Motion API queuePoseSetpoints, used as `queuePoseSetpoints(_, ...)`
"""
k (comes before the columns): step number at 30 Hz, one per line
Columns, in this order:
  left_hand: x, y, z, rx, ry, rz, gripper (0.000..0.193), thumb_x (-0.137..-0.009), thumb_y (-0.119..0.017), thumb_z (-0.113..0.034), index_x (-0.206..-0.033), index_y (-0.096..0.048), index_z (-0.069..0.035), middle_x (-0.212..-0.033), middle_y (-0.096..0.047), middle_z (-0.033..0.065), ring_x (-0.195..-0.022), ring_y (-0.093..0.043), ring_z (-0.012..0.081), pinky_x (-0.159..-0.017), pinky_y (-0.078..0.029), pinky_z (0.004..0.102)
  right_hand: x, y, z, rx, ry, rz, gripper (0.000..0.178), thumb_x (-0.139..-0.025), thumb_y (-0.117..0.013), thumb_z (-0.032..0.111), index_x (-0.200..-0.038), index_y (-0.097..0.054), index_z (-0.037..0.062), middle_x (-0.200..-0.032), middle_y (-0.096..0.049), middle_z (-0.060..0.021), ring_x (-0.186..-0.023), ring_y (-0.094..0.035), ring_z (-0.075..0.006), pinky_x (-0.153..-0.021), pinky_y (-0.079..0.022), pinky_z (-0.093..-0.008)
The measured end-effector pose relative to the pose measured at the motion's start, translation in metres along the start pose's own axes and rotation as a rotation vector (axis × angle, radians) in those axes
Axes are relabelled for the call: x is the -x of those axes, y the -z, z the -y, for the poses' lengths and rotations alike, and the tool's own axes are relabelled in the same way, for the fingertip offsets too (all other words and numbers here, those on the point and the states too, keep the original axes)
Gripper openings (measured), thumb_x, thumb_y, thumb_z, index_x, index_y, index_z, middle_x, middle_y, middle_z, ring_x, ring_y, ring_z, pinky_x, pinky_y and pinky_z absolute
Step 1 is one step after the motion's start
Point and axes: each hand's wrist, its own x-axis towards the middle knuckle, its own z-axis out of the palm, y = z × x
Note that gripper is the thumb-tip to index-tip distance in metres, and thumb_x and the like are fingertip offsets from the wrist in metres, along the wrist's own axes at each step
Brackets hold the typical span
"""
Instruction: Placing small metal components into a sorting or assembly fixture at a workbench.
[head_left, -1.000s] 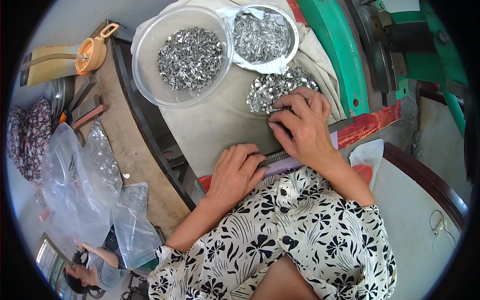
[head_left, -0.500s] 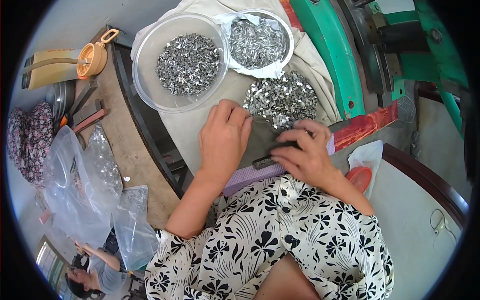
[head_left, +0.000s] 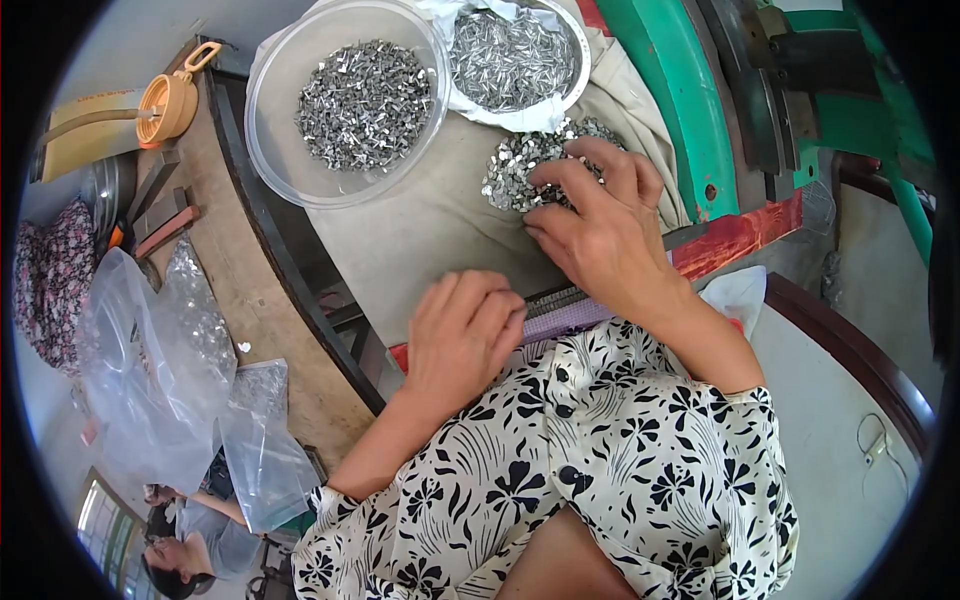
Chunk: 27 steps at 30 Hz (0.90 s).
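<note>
A heap of small flat silvery metal pieces point(head_left: 510, 175) lies on a beige cloth point(head_left: 400, 245). My right hand point(head_left: 610, 220) is over the heap's right part, its fingers bent and apart, fingertips at the pieces. Closer to me, my left hand point(head_left: 465, 330) is at the table's front edge with its fingers curled together; whatever they may hold is hidden. Beside it runs a dark narrow strip point(head_left: 552, 300) along that edge, above a purple checked cloth point(head_left: 560, 320).
A clear round tub point(head_left: 262, 140) of small metal parts and a lined bowl point(head_left: 582, 70) of thin metal pins stand at the back. Green machine frame point(head_left: 680, 110) rises on the right. Plastic bags point(head_left: 150, 390) cover the left bench point(head_left: 250, 290). Another person point(head_left: 205, 545) is at lower left.
My right hand has moved from the front strip up to the heap. My left hand has come down toward the front edge. The view has shifted slightly.
</note>
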Motion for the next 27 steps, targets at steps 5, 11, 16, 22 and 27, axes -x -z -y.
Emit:
queuePoseSetpoints(5,0.004,-0.012,0.001,-0.020,-0.050,0.065,0.024,-0.068,-0.078,-0.005,-0.087,-0.064,-0.008,-0.098,-0.062,0.0041,-0.087,-0.059,0.0252,-0.070,-0.045,0.0371,0.010,-0.009,0.003,0.032,0.018,-0.071,0.017,-0.066,-0.079,0.015,-0.082,-0.072,0.0163,-0.110,-0.064,0.0061,-0.117,-0.050,-0.0247,-0.094,-0.030,-0.0437)
queuePoseSetpoints(11,0.011,-0.018,0.002,0.043,0.006,0.040,0.027,-0.068,-0.080,-0.008,-0.089,-0.064,-0.008,-0.100,-0.062,0.0055,-0.091,-0.058,0.0263,-0.075,-0.047,0.0379,0.025,-0.011,0.000,0.007,-0.054,-0.140,0.018,-0.067,-0.080,0.016,-0.084,-0.073,0.0185,-0.107,-0.065,0.0071,-0.115,-0.052,-0.0240,-0.095,-0.029,-0.0408)
queuePoseSetpoints(16,0.018,-0.023,0.005,0.037,-0.013,0.028,0.022,-0.074,-0.076,-0.012,-0.092,-0.064,-0.008,-0.105,-0.061,0.0038,-0.095,-0.057,0.0251,-0.078,-0.045,0.0384,0.029,-0.012,0.002,-0.003,0.006,-0.106,0.017,-0.067,-0.080,0.018,-0.082,-0.074,0.0189,-0.108,-0.065,0.0071,-0.115,-0.052,-0.0239,-0.096,-0.028,-0.0406)
queuePoseSetpoints(22,0.020,-0.025,0.004,0.009,-0.044,-0.009,0.024,-0.070,-0.078,-0.008,-0.090,-0.065,-0.008,-0.103,-0.062,0.0046,-0.091,-0.058,0.0260,-0.076,-0.046,0.0375,0.025,-0.010,0.004,-0.001,-0.012,-0.105,0.016,-0.066,-0.080,0.017,-0.081,-0.073,0.0191,-0.109,-0.065,0.0080,-0.116,-0.051,-0.0236,-0.096,-0.028,-0.0405)
queuePoseSetpoints(27,0.020,-0.025,0.003,0.029,0.009,-0.018,0.027,-0.068,-0.080,-0.005,-0.090,-0.065,-0.008,-0.101,-0.063,0.0062,-0.088,-0.059,0.0276,-0.075,-0.046,0.0378,0.031,-0.007,0.004,-0.054,-0.009,-0.119,0.017,-0.065,-0.080,0.018,-0.079,-0.071,0.0196,-0.108,-0.065,0.0085,-0.116,-0.050,-0.0245,-0.095,-0.028,-0.0408)
